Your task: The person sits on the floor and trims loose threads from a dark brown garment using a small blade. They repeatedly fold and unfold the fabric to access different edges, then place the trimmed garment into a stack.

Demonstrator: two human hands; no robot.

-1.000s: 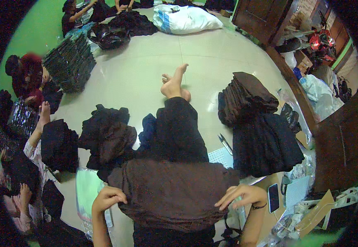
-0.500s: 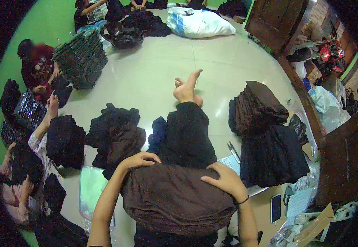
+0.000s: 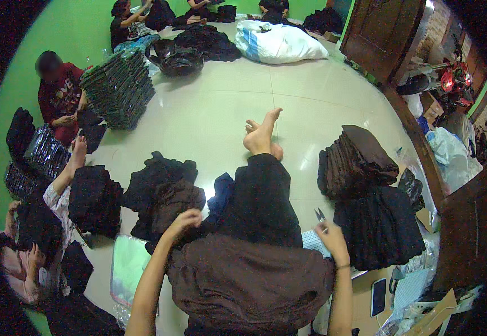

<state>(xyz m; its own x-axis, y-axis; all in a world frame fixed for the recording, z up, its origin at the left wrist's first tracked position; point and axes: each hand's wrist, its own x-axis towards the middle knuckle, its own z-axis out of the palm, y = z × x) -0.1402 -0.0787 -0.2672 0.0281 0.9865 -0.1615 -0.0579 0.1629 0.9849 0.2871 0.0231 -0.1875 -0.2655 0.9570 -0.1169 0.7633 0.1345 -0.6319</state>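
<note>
A thick folded bundle of dark brown cloth (image 3: pixel 249 277) lies across my lap. My left hand (image 3: pixel 183 224) hovers at its upper left edge with curled fingers pressed together; whether anything is in them is hidden. At the right of the bundle, the fingers of my right hand (image 3: pixel 332 239) are closed around the handles of small thread snips (image 3: pixel 320 215). The blades point away from me, above a light blue dotted sheet (image 3: pixel 312 241). My leg in black trousers (image 3: pixel 263 196) stretches out ahead, past the bundle.
Brown folded cloths (image 3: pixel 361 159) and black folded cloths (image 3: pixel 378 224) are stacked at my right, near a phone (image 3: pixel 378 297). Left of my leg lie loose dark garments (image 3: pixel 162 185). A co-worker's hands (image 3: pixel 33 260) hold black cloth at far left. A white sack (image 3: pixel 280 42) sits at the back.
Both hands have come off the brown cloth. My left hand has lifted slightly with fingers curling in; my right hand has moved outward to the thread snips. The view has shifted a little.
</note>
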